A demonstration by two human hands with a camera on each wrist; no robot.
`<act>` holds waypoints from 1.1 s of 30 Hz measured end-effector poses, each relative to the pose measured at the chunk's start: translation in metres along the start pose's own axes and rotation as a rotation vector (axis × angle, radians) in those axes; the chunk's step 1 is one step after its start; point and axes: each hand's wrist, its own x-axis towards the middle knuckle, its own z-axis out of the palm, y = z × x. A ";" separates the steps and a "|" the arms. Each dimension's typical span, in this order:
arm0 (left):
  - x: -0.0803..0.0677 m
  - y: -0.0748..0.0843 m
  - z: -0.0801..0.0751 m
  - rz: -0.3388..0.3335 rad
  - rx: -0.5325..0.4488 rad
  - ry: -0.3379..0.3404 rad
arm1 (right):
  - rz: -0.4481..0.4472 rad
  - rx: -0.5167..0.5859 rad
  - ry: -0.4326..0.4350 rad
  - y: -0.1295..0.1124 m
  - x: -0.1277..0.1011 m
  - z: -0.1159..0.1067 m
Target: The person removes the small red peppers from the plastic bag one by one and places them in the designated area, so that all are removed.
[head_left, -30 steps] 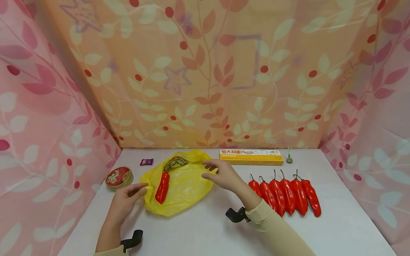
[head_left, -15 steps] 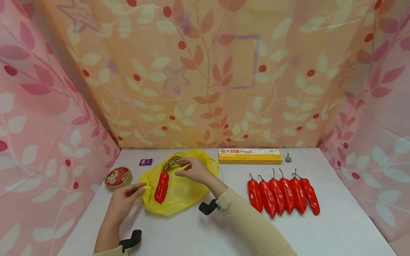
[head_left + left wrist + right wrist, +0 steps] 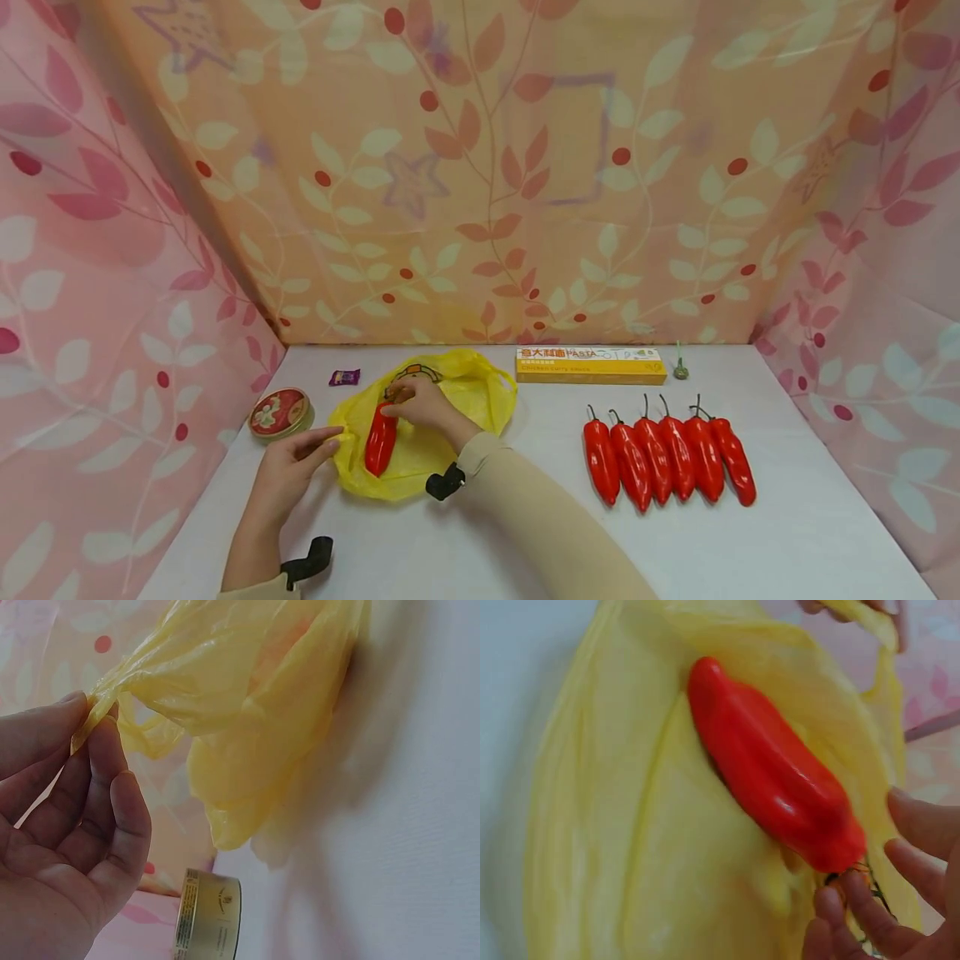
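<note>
The red pepper [image 3: 380, 439] is seen lying on the yellow bag [image 3: 450, 400] on the tabletop [image 3: 525, 533]; the right hand [image 3: 420, 406] has been brought across to its stem end, fingers curled there, grip unclear, suggesting bagging continues, while the bag's edge is pinched by the left hand [image 3: 288, 471]

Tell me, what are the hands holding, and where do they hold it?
The left hand pinches the yellow bag by its edge. The right hand touches the stem end of the red pepper; a grip cannot be told.
</note>
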 end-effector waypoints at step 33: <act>0.001 -0.003 0.001 0.016 -0.003 0.002 | 0.024 0.227 -0.093 0.001 -0.011 -0.025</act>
